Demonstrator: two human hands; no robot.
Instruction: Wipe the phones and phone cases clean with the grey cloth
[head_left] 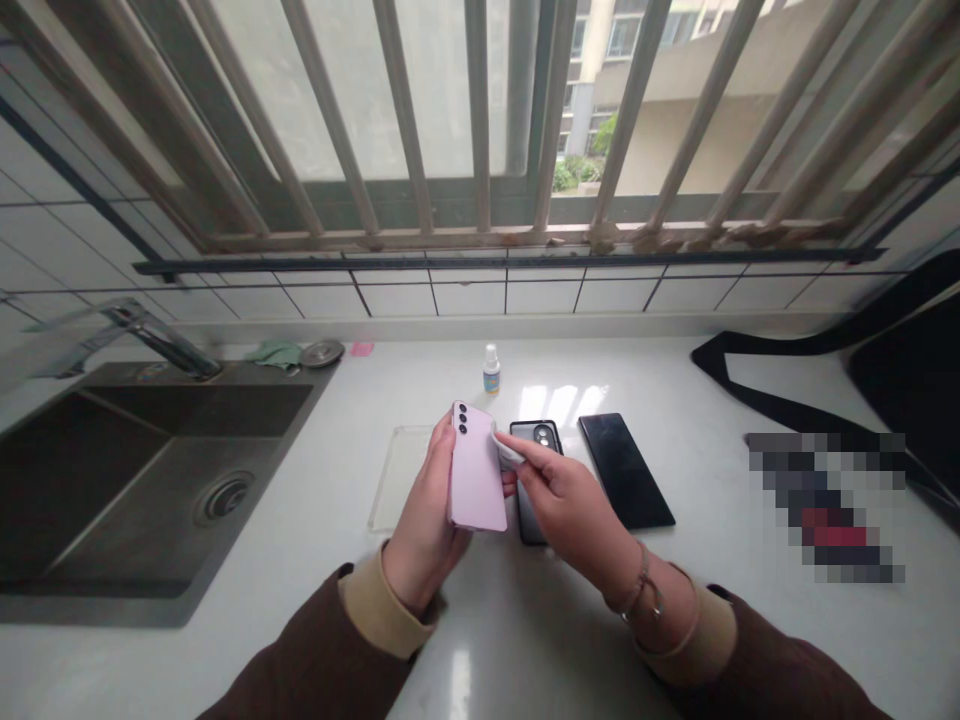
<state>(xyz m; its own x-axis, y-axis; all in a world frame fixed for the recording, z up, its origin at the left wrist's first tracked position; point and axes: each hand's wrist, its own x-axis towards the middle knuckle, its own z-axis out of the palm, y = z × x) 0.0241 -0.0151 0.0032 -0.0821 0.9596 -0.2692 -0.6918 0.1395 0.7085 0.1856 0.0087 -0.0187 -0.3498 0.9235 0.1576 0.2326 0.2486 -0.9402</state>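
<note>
Barred window (480,100) panes fill the top of the frame, above a white tiled wall (480,298) and a pale desk (315,570) with a steel sink (150,490) set into its left side. A faucet (161,340) rises at the sink's upper edge, and a green cloth (274,353) and a round metal strainer (322,352) lie just to its right.

Near the center of the frame, the left hand (424,500) is closed around a lilac smartphone (476,470), holding it tilted up with its back and three camera lenses showing. The right hand (570,510) pinches a white cloth (508,452) between its fingers and presses it against the phone's upper right edge.

Beneath the left hand lies a clear plastic case (397,478). A dark phone (536,450) sits partly under the right hand, just beside a black phone (625,470). A small spray bottle (491,370) stands upright above them, and a black strap (787,350) crosses the upper right of the frame.
</note>
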